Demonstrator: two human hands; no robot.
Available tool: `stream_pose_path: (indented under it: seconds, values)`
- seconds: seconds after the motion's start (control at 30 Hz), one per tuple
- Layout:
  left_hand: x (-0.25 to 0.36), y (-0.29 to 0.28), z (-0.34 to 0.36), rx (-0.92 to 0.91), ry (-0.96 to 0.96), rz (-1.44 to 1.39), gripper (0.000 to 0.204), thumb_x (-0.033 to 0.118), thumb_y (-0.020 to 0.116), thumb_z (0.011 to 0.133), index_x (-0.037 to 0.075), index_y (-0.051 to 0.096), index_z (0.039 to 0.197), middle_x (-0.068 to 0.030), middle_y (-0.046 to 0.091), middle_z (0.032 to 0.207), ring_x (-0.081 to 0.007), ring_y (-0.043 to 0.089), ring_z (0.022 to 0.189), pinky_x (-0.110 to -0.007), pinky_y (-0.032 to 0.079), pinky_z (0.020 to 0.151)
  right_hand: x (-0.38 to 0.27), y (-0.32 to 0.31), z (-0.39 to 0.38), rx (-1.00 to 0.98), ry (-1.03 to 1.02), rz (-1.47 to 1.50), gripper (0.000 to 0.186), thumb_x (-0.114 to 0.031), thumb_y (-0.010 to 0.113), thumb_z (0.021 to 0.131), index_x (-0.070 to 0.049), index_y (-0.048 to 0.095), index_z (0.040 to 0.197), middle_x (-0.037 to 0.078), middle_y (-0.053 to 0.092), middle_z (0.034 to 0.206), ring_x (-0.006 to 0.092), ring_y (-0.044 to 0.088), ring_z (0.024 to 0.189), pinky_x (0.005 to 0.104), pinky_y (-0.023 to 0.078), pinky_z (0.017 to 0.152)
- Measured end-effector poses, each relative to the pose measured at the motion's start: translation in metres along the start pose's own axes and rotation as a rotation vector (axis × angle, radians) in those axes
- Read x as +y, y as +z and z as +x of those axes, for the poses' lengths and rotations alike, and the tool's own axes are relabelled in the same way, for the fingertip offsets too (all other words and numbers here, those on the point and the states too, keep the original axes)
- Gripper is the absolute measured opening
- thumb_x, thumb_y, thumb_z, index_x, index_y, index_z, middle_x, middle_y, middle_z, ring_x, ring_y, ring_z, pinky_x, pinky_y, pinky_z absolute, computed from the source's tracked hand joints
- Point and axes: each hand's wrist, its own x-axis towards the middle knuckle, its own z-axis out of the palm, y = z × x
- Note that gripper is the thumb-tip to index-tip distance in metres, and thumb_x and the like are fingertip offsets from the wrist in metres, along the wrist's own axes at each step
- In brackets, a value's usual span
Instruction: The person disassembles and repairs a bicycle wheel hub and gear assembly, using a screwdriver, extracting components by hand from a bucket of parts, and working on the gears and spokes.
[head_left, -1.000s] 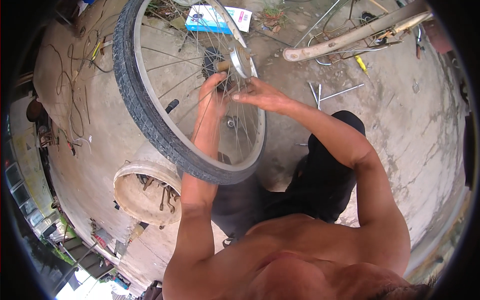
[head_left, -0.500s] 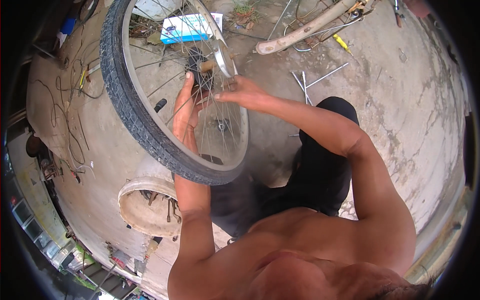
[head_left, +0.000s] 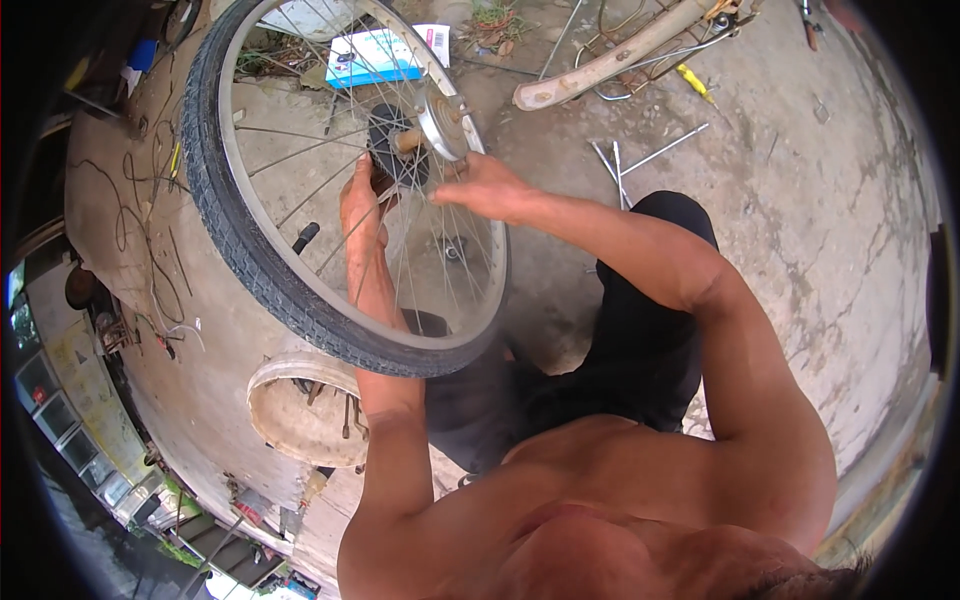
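A bicycle wheel [head_left: 250,235] with a black tyre stands tilted in front of me, between my arms. My left hand [head_left: 362,205] reaches behind the spokes and holds the wheel near its hub, thumb up beside a dark round hub part [head_left: 385,135]. A brownish axle piece [head_left: 407,141] sticks out there. At the right side of the rim, my right hand [head_left: 485,188] is closed on the wheel, its fingertips among the spokes. Its thumb lies by the lower edge of a shiny round metal piece [head_left: 440,125]; how that piece is attached is unclear.
A whitish tub [head_left: 262,410] with tools inside stands by my left forearm. Beyond the wheel lie a blue-and-white box [head_left: 375,60] and a beige bicycle frame [head_left: 610,65]. A yellow-handled screwdriver [head_left: 693,82] and a multi-armed metal wrench [head_left: 640,165] lie at right; thin cables [head_left: 150,240] at left.
The wheel has tipped slightly, its upper left side shifting left and its lower right side shifting right. The hub part shows more fully. Both hands keep their hold.
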Motion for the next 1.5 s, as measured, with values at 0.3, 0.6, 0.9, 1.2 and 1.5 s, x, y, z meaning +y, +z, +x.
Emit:
stream_pose_path:
  seconds: [0.3, 0.6, 0.9, 1.2, 1.5]
  values:
    - [0.011, 0.007, 0.003, 0.121, 0.164, 0.111, 0.049, 0.046, 0.066, 0.099, 0.002, 0.068, 0.121, -0.0102, 0.074, 0.099, -0.0222, 0.069, 0.087, -0.04, 0.054, 0.081, -0.007, -0.023, 0.016, -0.035, 0.097, 0.143, 0.043, -0.042, 0.081, 0.073, -0.003, 0.072, 0.088, 0.01, 0.07, 0.088, 0.0202, 0.065, 0.082, 0.0351, 0.051, 0.077]
    - [0.051, 0.059, -0.04, -0.039, 0.654, 0.512, 0.081, 0.011, 0.057, 0.088, 0.017, 0.025, 0.163, -0.0201, 0.07, 0.09, -0.0402, 0.07, 0.085, -0.051, 0.053, 0.081, -0.051, -0.058, 0.018, -0.026, 0.149, 0.563, 0.028, -0.033, 0.064, 0.094, -0.008, 0.069, 0.106, 0.005, 0.068, 0.093, 0.017, 0.066, 0.085, 0.0374, 0.054, 0.075]
    - [0.051, 0.1, -0.042, -0.216, 0.656, 0.601, 0.091, 0.007, 0.063, 0.089, 0.019, 0.015, 0.166, -0.0123, 0.07, 0.091, -0.0297, 0.07, 0.082, -0.042, 0.055, 0.08, -0.009, -0.091, 0.039, 0.132, 0.07, 0.689, 0.024, -0.034, 0.061, 0.09, -0.011, 0.062, 0.098, 0.001, 0.063, 0.086, 0.0161, 0.057, 0.076, 0.0307, 0.044, 0.072]
    - [0.047, 0.108, -0.038, -0.272, 0.711, 0.591, 0.092, 0.009, 0.066, 0.09, 0.019, 0.016, 0.166, -0.0133, 0.071, 0.095, -0.0289, 0.07, 0.085, -0.042, 0.055, 0.082, -0.002, -0.096, 0.044, 0.119, 0.02, 0.661, 0.044, -0.05, 0.057, 0.101, -0.008, 0.062, 0.111, 0.003, 0.062, 0.09, 0.0188, 0.058, 0.083, 0.0331, 0.047, 0.079]
    - [0.048, 0.091, -0.05, -0.247, 0.613, 0.504, 0.089, 0.014, 0.07, 0.087, 0.025, 0.025, 0.164, -0.0162, 0.072, 0.095, -0.0322, 0.071, 0.083, -0.044, 0.055, 0.081, -0.004, -0.08, 0.031, 0.067, 0.023, 0.674, 0.038, -0.045, 0.062, 0.101, -0.008, 0.062, 0.111, 0.003, 0.062, 0.096, 0.0161, 0.057, 0.086, 0.0309, 0.048, 0.078]
